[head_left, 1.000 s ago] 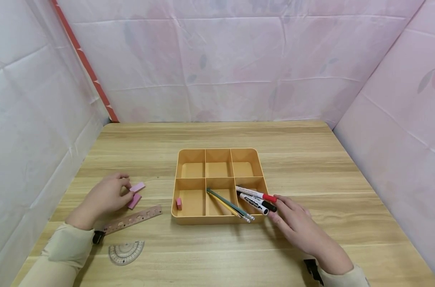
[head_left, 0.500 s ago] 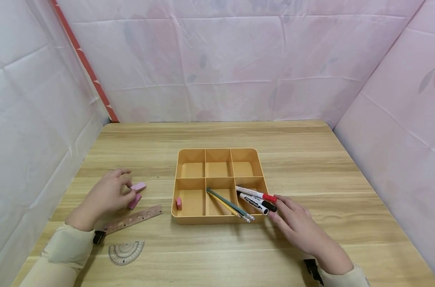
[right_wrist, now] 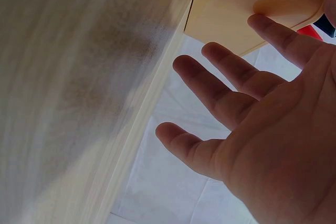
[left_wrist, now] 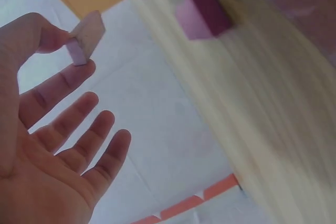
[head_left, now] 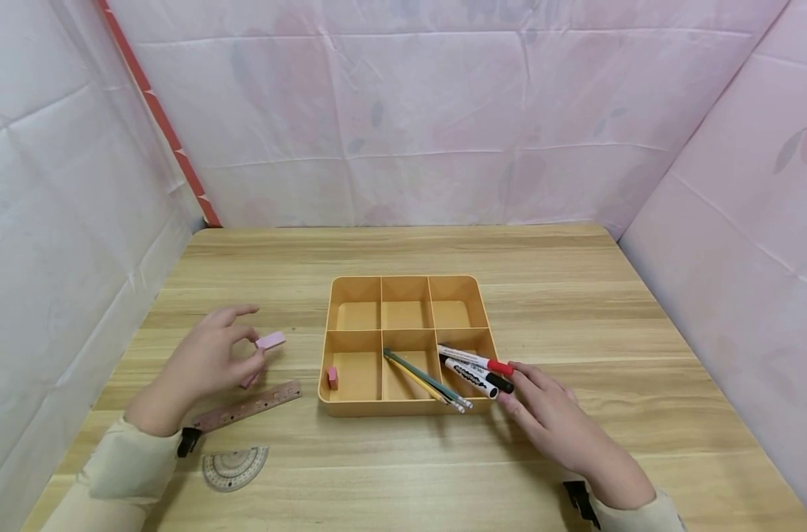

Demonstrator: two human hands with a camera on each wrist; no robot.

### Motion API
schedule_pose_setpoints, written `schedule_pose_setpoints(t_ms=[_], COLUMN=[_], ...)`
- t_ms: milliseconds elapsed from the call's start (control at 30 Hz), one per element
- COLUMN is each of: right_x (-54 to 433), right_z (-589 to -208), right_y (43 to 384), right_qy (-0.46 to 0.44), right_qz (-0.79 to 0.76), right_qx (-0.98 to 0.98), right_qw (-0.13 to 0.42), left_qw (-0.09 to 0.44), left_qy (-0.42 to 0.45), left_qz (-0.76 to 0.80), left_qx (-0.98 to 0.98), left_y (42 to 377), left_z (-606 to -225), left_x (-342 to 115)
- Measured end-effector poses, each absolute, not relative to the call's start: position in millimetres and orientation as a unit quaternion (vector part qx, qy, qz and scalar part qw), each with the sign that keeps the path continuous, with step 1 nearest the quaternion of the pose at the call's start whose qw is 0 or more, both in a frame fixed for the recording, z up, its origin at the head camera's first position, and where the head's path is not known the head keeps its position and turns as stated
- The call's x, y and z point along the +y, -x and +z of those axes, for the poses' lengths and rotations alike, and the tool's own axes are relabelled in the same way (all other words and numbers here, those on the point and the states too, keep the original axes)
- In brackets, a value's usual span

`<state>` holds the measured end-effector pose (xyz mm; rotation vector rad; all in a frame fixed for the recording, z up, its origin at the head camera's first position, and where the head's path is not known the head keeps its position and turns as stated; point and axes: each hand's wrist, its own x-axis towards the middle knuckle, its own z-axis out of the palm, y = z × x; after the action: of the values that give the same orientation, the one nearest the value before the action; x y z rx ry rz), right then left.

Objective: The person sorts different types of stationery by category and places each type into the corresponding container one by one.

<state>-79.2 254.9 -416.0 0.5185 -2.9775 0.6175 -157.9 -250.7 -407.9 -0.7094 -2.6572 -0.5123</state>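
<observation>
Between thumb and index finger my left hand [head_left: 207, 362] pinches a pale pink eraser [left_wrist: 86, 38], its other fingers spread. The eraser is lifted off the table in the left wrist view. A darker pink eraser [left_wrist: 203, 14] lies on the wood below, mostly hidden behind the hand in the head view. My right hand [head_left: 555, 423] is beside the right wall of a yellow-orange compartment box [head_left: 357, 408], fingers extended; the index fingertip appears to touch the wall. Several markers [head_left: 468, 375] lean over the box's front right rim near this hand.
A third pink eraser [head_left: 332, 378] stands in the front left compartment. Pencils [head_left: 417, 377] slant across the front middle one, ends over the rim. A ruler [head_left: 250, 406] and a clear protractor [head_left: 234, 468] lie at the left. Fabric walls [head_left: 430, 133] surround the table.
My left hand has taken the pale pink eraser up and moved slightly right and away from me. The darker eraser is now more covered. My right hand and the box have stayed put.
</observation>
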Motion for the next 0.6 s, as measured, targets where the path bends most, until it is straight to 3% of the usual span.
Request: schedule_pose_setpoints(t_ms=[267, 600], right_x=[255.4, 256.2], right_z=[-417.8, -419.7], right_y=[78.7, 78.7], right_qy=[-0.164, -0.163], right_qz=[0.202, 0.203], right_qx=[-0.965, -0.965], right_qw=[0.028, 0.021], left_qw=[0.239, 0.258], left_qy=[0.31, 0.355], left_qz=[-0.205, -0.224], left_qx=[-0.897, -0.87], left_y=[154.3, 154.5], left_z=[-398.7, -395.1], left_x=[-233.9, -220.9])
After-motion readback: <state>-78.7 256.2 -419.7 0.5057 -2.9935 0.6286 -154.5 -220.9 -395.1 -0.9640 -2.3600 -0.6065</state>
